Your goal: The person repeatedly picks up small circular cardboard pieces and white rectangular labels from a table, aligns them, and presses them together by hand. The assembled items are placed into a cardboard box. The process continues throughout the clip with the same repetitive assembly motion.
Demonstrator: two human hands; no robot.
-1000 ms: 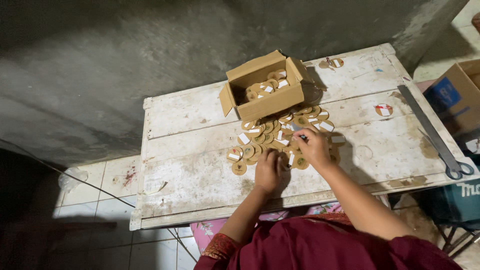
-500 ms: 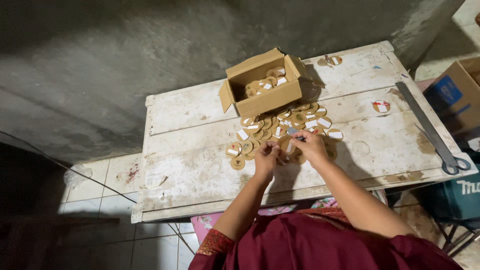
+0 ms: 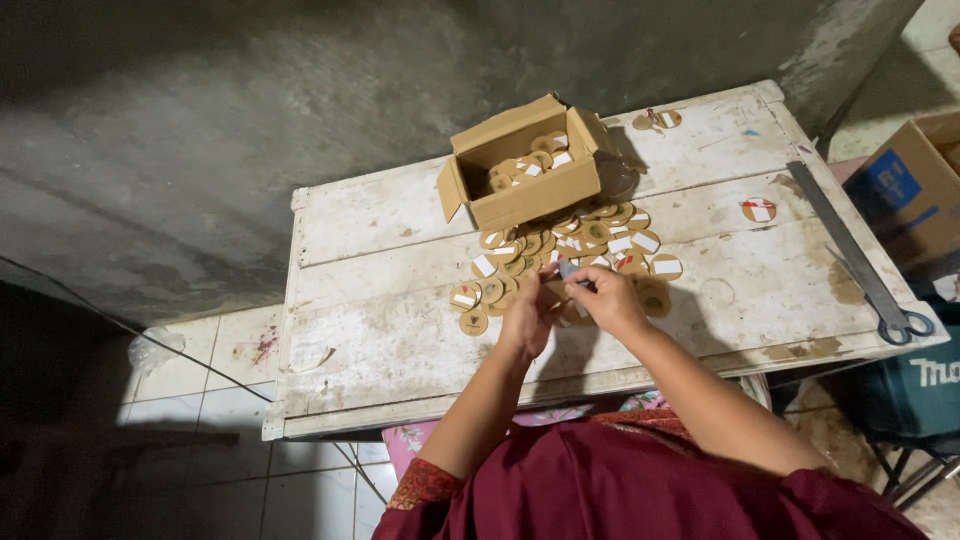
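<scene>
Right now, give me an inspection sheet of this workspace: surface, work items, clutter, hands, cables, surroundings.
Surface: worn white wooden table, stained and scuffed.
Work items: heap of round cardboard discs; open cardboard box holding more discs.
Clutter: long metal tool along one table edge; stray discs apart from the heap.
Hands: left hand and right hand together over the heap, pinching a small piece; what it is, too small to tell.
Cables: thin cable across the floor.
Surroundings: grey concrete wall, tiled floor, another cardboard box.

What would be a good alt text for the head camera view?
Two bare hands, left hand and right hand, meet over a pile of round cardboard discs on a worn white wooden table, holding a small piece together. An open cardboard box of discs sits behind.
</scene>
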